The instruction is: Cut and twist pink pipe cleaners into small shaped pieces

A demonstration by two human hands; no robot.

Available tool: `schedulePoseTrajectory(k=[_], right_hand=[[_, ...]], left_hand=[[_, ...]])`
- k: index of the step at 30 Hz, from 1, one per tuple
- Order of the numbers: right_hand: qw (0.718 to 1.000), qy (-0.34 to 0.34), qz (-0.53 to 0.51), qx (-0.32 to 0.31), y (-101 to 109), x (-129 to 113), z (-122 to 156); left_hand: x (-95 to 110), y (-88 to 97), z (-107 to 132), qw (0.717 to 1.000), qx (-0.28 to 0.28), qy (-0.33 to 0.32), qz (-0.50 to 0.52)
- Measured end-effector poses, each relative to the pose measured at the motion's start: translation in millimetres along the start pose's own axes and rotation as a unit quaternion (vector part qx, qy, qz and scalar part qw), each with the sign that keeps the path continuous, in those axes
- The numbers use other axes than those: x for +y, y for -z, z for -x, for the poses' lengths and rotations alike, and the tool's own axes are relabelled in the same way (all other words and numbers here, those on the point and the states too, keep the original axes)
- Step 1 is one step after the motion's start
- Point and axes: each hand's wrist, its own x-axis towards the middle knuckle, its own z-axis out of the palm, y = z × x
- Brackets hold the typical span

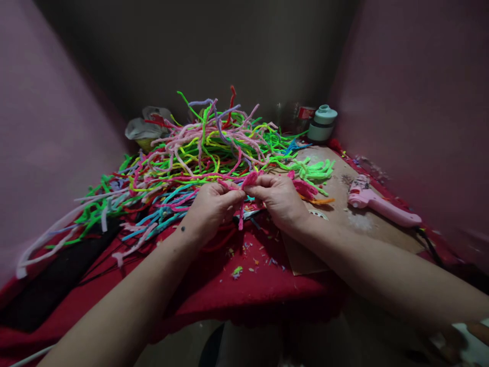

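Between my two hands is a pink pipe cleaner [250,179], bent into a loop at the top, with one end hanging down below my fingers. My left hand [216,206] is closed, its thumb and fingertips pinching the piece from the left. From the right, my right hand [280,199] pinches the same piece, its fingertips nearly meeting the left ones. Just behind lies a big tangled heap of pipe cleaners [206,148] in green, pink, yellow, blue and red. Scissors [250,214] lie partly hidden under my hands.
A pink glue gun [382,204] rests on a brown board [344,224] at the right, beside bundled green pipe cleaners [315,169]. A pale teal bottle [323,123] stands at the back. Fuzzy scraps [237,271] litter the red tablecloth [214,285]. A plastic bag [143,130] sits back left.
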Motion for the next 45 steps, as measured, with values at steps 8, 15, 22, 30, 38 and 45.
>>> schedulePoseTrajectory(k=[8, 15, 22, 30, 38, 45], right_hand=[[0.995, -0.023, -0.07, -0.068, 0.7, 3.5, -1.9], [0.993, -0.058, -0.089, -0.048, 1.2, 4.8, -5.9], [0.996, -0.073, 0.0, -0.053, 1.2, -0.7, -5.2], [0.995, -0.076, 0.016, -0.059, 3.2, 5.2, -6.2], [0.978, -0.16, -0.111, -0.073, 3.9, 0.5, -11.4], [0.998, -0.028, -0.002, -0.064, 2.3, -8.2, -5.2]], left_hand=[[-0.8, 4.4, -0.4, 1.0, -0.014, 0.011, 0.018], [1.2, 7.0, -0.7, 0.999, 0.022, 0.018, -0.023], [1.3, 6.7, -0.5, 0.996, 0.02, -0.005, -0.09], [-8.4, 5.2, 0.6, 0.868, 0.081, -0.26, -0.415], [-8.6, 9.0, 5.3, 0.768, 0.04, -0.379, -0.514], [0.2, 15.1, -5.5, 0.999, -0.038, -0.02, 0.009]])
